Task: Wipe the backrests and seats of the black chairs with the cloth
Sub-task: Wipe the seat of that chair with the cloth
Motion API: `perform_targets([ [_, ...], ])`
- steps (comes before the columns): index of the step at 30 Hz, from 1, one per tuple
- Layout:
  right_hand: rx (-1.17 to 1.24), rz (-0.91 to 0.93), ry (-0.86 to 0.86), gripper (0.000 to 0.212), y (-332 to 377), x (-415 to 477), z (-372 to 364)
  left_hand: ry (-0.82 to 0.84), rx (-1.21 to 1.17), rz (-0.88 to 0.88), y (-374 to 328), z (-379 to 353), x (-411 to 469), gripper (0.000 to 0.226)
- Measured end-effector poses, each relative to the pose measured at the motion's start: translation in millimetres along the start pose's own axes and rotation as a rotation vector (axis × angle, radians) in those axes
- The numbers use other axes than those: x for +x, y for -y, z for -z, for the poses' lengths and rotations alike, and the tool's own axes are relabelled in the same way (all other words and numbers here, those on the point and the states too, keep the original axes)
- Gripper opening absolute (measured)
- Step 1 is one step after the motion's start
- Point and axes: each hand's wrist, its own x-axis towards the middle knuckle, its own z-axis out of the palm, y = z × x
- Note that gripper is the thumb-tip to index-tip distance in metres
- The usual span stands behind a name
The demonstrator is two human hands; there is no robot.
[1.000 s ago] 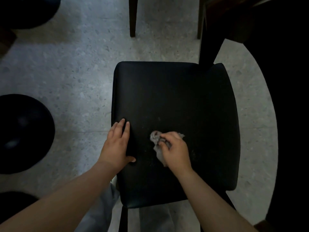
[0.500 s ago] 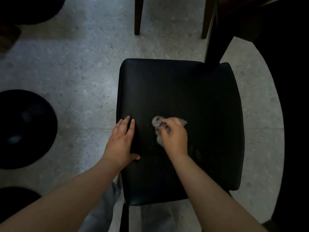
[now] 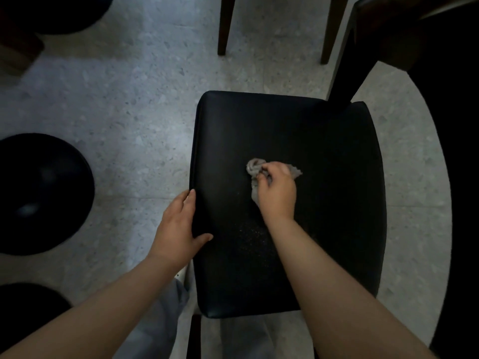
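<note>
Your left hand [image 3: 178, 229] rests against the left edge of the black chair seat [image 3: 329, 203], fingers straight and together, thumb on top. Just beyond, your right hand [image 3: 277, 194] pinches the bunched grey cloth [image 3: 254, 166] mid-seat. Farther off, wooden legs [image 3: 225, 24] stand on the speckled floor [image 3: 116, 107].

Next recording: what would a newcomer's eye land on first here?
A right hand grips a crumpled grey cloth near the middle of a black chair seat, which fills the centre of the view. The left hand rests on the seat's left edge, against a pale speckled floor.
</note>
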Motion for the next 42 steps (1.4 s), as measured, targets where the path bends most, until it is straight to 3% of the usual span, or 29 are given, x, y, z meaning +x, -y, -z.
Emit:
perform_targets([
  [2, 0.021, 0.059, 0.039, 0.020, -6, -27, -8, 0.024, -0.077, 0.035, 7, 3, -3, 0.100],
  [6, 0.089, 0.166, 0.284, 0.018, -15, -60, 1, 0.023, -0.150, 0.118, 16, 4, -5, 0.093],
  [10, 0.054, 0.171, 0.020, 0.018, -1, -22, 16, 0.001, -0.151, 0.182, 21, 4, -4, 0.090],
  [12, 0.030, 0.093, -0.029, 0.019, 9, 6, 12, 0.012, -0.151, 0.189, 23, 4, -5, 0.090],
  [17, -0.015, 0.150, 0.054, 0.017, 6, -31, -27, 0.022, -0.140, 0.204, 28, 7, -7, 0.085],
  [22, 0.055, 0.253, 0.303, 0.017, 3, -74, -12, 0.054, -0.101, 0.236, 40, 12, -8, 0.080],
  [27, -0.025, 0.216, 0.041, 0.019, 28, 0, -7, 0.062, -0.091, 0.245, 48, 12, -10, 0.077],
  [30, -0.075, 0.127, 0.045, 0.021, 25, -3, -25, 0.068, -0.095, 0.245, 51, 11, -10, 0.075],
  [34, -0.081, 0.238, 0.184, 0.021, 9, -70, -33, 0.076, -0.101, 0.248, 56, 15, -11, 0.070],
  [38, -0.074, 0.333, 0.348, 0.019, 18, -77, -20, 0.082, -0.091, 0.264, 64, 20, -15, 0.066],
  [42, -0.081, 0.343, 0.145, 0.020, 54, -35, -35, 0.077, -0.106, 0.279, 72, 21, -18, 0.065],
])
